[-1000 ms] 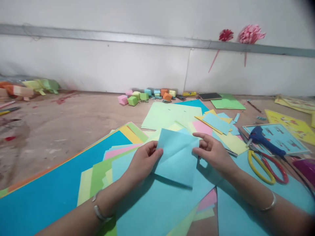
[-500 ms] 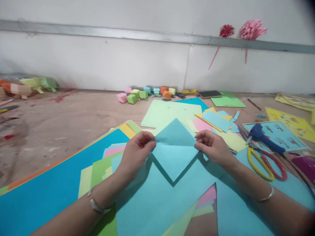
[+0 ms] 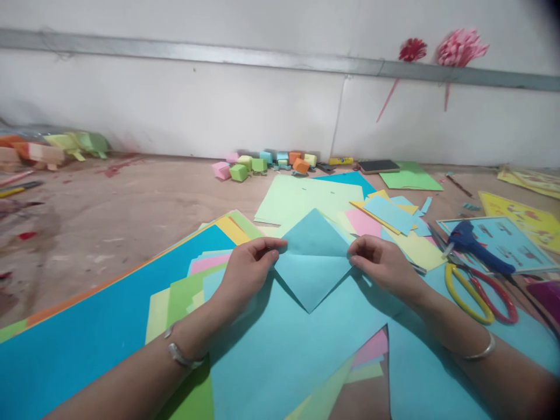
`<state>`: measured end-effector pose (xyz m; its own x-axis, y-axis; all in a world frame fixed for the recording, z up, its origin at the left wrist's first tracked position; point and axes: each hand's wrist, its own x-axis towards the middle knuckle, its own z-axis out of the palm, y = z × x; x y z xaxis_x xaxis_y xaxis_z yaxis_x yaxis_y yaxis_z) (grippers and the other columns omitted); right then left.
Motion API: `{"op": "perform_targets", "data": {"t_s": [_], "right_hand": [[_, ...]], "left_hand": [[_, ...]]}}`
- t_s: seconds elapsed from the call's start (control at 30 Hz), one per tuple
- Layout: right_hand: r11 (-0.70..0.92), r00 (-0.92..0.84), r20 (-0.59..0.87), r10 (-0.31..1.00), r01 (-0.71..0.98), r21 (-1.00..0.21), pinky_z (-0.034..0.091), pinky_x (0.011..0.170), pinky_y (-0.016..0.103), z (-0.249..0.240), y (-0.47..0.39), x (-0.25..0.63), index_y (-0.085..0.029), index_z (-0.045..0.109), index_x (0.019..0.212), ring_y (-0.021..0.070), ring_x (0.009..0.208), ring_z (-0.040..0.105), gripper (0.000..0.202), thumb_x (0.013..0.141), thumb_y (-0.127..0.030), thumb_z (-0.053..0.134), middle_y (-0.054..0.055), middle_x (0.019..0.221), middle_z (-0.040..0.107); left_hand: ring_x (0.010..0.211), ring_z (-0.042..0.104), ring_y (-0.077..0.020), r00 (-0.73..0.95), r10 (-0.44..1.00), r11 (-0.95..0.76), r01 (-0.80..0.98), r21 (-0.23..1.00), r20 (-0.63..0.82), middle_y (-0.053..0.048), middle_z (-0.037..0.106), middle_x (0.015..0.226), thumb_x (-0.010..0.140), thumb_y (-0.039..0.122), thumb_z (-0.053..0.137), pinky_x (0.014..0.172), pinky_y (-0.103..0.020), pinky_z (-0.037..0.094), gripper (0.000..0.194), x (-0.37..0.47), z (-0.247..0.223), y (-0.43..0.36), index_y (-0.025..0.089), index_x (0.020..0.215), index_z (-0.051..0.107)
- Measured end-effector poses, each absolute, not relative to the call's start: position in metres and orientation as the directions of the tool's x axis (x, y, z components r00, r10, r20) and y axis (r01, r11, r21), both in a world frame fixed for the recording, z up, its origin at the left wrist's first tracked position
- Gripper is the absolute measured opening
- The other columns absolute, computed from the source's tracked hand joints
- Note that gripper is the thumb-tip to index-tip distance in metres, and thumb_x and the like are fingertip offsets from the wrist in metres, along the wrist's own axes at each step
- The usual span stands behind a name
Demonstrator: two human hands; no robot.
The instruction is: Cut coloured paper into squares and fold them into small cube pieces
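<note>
craft workspace, coloured paper (image 3: 83,332), scissors (image 3: 481,294), glue gun (image 3: 479,248)

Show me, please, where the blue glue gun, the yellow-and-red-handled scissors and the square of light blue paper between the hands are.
Blue glue gun (image 3: 485,256): head view, on its handle.
Scissors (image 3: 497,293): head view, on the red handle loop.
Light blue square (image 3: 310,277): head view, below its crease.

Purple object (image 3: 546,295) cut off, kind unclear
</note>
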<state>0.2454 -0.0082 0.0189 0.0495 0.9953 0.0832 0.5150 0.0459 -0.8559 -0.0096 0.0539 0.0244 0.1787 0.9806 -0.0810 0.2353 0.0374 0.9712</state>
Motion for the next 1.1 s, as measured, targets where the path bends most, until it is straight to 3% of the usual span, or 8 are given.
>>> {"op": "perform_targets", "data": {"t_s": [0.17, 0.3, 0.5, 0.6, 0.73, 0.83, 0.93, 1.1], "right_hand": [[0.034, 0.132, 0.116, 0.984, 0.501, -0.865, 0.045, 0.061, 0.029, 0.019, -0.008, 0.246, -0.019, 0.065, 0.088, 0.0157, 0.069, 0.056, 0.017, 0.073, -0.026, 0.059, 0.004, 0.081, 0.064], [0.064, 0.142, 0.119, 0.983, 0.343, -0.937, 0.047, 0.064, 0.029, 0.02, -0.01, 0.243, -0.019, 0.064, 0.11, 0.0165, 0.078, 0.058, 0.039, 0.071, -0.025, 0.063, 0.006, 0.094, 0.062], [-0.009, 0.144, 0.005, 0.99, 0.094, -0.996, 0.05, 0.065, 0.031, 0.019, -0.012, 0.235, -0.02, 0.057, 0.119, 0.0162, 0.079, 0.058, 0.056, 0.066, -0.03, 0.074, 0.005, 0.095, 0.059], [-0.052, 0.165, -0.029, 0.986, 0.134, -0.99, 0.049, 0.063, 0.031, 0.018, -0.013, 0.233, -0.019, 0.06, 0.114, 0.0163, 0.076, 0.057, 0.055, 0.064, -0.033, 0.077, 0.004, 0.09, 0.059], [-0.082, 0.171, -0.04, 0.985, 0.25, -0.965, 0.046, 0.062, 0.032, 0.017, -0.014, 0.233, -0.017, 0.066, 0.096, 0.0162, 0.069, 0.054, 0.031, 0.072, -0.037, 0.07, 0.002, 0.076, 0.06], [-0.087, 0.221, -0.03, 0.975, 0.25, -0.964, 0.048, 0.071, 0.035, 0.017, -0.014, 0.234, -0.019, 0.064, 0.103, 0.0188, 0.079, 0.057, 0.038, 0.07, -0.036, 0.071, 0.006, 0.089, 0.064], [-0.088, 0.254, -0.062, 0.965, 0.092, -0.992, 0.048, 0.086, 0.037, 0.019, -0.014, 0.232, -0.021, 0.055, 0.12, 0.0212, 0.1, 0.058, 0.059, 0.067, -0.035, 0.076, 0.008, 0.11, 0.064], [-0.151, 0.123, -0.168, 0.978, -0.133, -0.98, 0.049, 0.08, 0.036, 0.025, -0.018, 0.225, -0.023, 0.048, 0.124, 0.0182, 0.085, 0.063, 0.059, 0.072, -0.037, 0.074, 0.002, 0.093, 0.067]], "left_hand": [[0.053, 0.034, -0.0107, 0.384, 0.91, 0.015, 0.349, 0.937, -0.157, 0.001, 0.054, 0.058, 0.067, 0.023, 0.059, 0.051, -0.025, 0.027, 0.037, -0.013, 0.028, 0.054, 0.014, 0.098, 0.076], [0.057, 0.04, -0.0115, 0.603, 0.763, -0.052, 0.416, 0.908, -0.232, -0.001, 0.061, 0.068, 0.066, 0.025, 0.065, 0.053, -0.024, 0.032, 0.038, -0.014, 0.034, 0.052, 0.017, 0.101, 0.077], [0.052, 0.034, -0.01, 0.559, 0.819, -0.13, 0.401, 0.907, -0.129, 0.0, 0.062, 0.068, 0.062, 0.021, 0.07, 0.047, -0.022, 0.028, 0.039, -0.009, 0.035, 0.046, 0.024, 0.101, 0.078], [0.051, 0.034, -0.0104, 0.524, 0.847, -0.112, 0.339, 0.934, -0.089, 0.0, 0.062, 0.065, 0.06, 0.02, 0.072, 0.045, -0.022, 0.027, 0.035, -0.007, 0.033, 0.045, 0.024, 0.094, 0.08], [0.05, 0.036, -0.0108, 0.541, 0.835, -0.089, 0.306, 0.948, -0.097, -0.001, 0.064, 0.065, 0.059, 0.017, 0.073, 0.044, -0.022, 0.026, 0.034, -0.006, 0.033, 0.043, 0.025, 0.091, 0.08], [0.05, 0.038, -0.0107, 0.558, 0.824, -0.105, 0.316, 0.943, -0.095, -0.002, 0.068, 0.07, 0.06, 0.017, 0.074, 0.044, -0.022, 0.028, 0.032, -0.007, 0.033, 0.042, 0.025, 0.09, 0.08], [0.055, 0.048, -0.013, 0.571, 0.819, -0.128, 0.284, 0.95, -0.06, -0.006, 0.073, 0.084, 0.064, 0.019, 0.074, 0.048, -0.024, 0.035, 0.032, -0.009, 0.033, 0.043, 0.026, 0.094, 0.08], [0.08, 0.061, -0.0203, 0.613, 0.79, -0.182, 0.204, 0.962, 0.019, -0.008, 0.073, 0.097, 0.07, 0.022, 0.073, 0.067, -0.029, 0.046, 0.036, -0.012, 0.034, 0.043, 0.028, 0.106, 0.076]]}}
